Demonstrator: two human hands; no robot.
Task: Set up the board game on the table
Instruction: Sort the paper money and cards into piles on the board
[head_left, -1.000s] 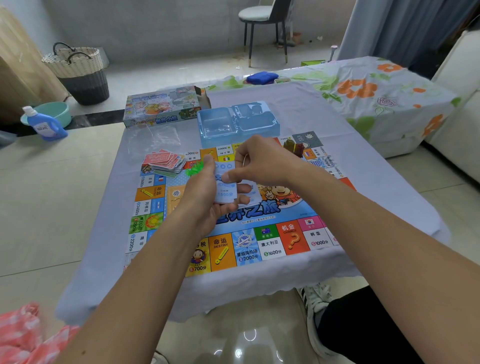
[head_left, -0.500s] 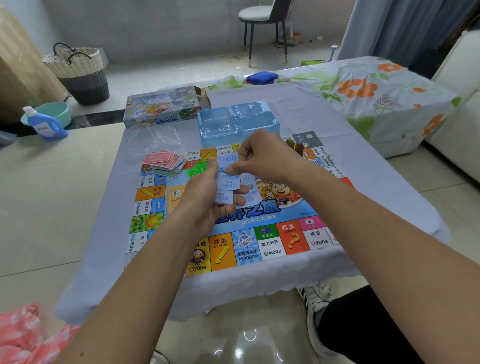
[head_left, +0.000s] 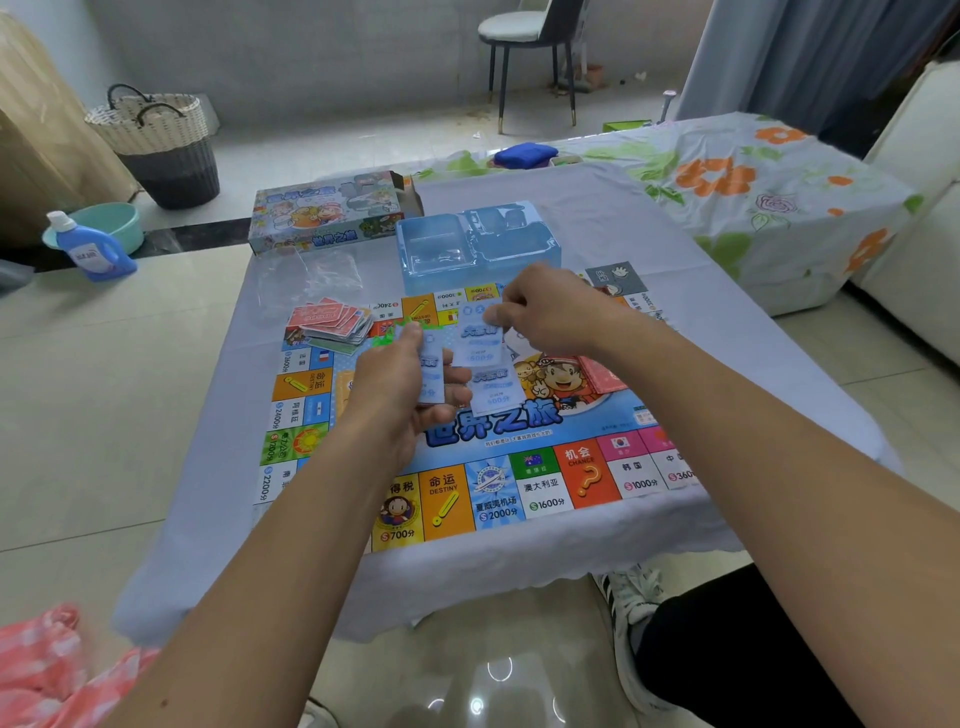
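Left hand (head_left: 397, 395) fingers grasping a stack of blue notes (head_left: 432, 371), right hand (head_left: 550, 312) fingers pinching a note strip (head_left: 483, 343), both over the board's (head_left: 519, 431) middle, red cards (head_left: 330, 319) at its far-left corner.

Glossy beige tiled floor (head_left: 104, 405) w/ light glare, grey wall (head_left: 311, 47). Dark-legged chair w/ white seat (head_left: 524, 31) at back, grey-blue curtain (head_left: 810, 57) right, woven two-tone basket (head_left: 161, 150) left.

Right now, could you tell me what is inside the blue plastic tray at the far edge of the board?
The blue plastic tray shows several moulded compartments that look empty. Its near edge is partly covered by the right hand, so that strip cannot be checked.
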